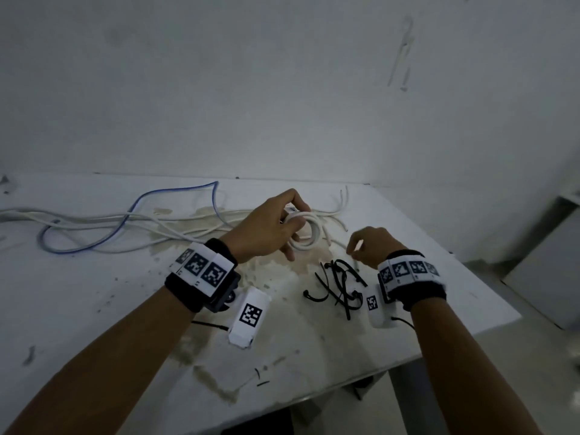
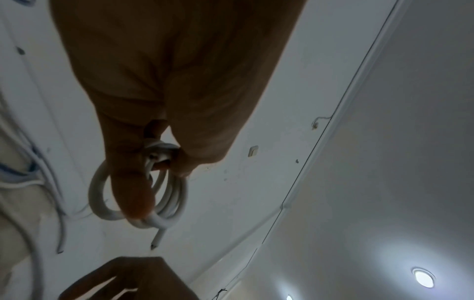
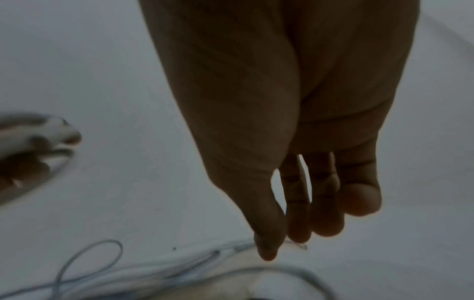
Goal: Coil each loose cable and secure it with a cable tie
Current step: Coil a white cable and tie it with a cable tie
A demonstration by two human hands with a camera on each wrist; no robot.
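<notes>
Fingers (image 2: 133,194) hide coil (image 1: 306,233) top — right hand's (image 1: 372,246) grasp unclear

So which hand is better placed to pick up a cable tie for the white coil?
The right hand. It hovers just beyond the pile of black cable ties and seems to hold nothing, while the left hand grips the coiled white cable and should not let go.
</notes>
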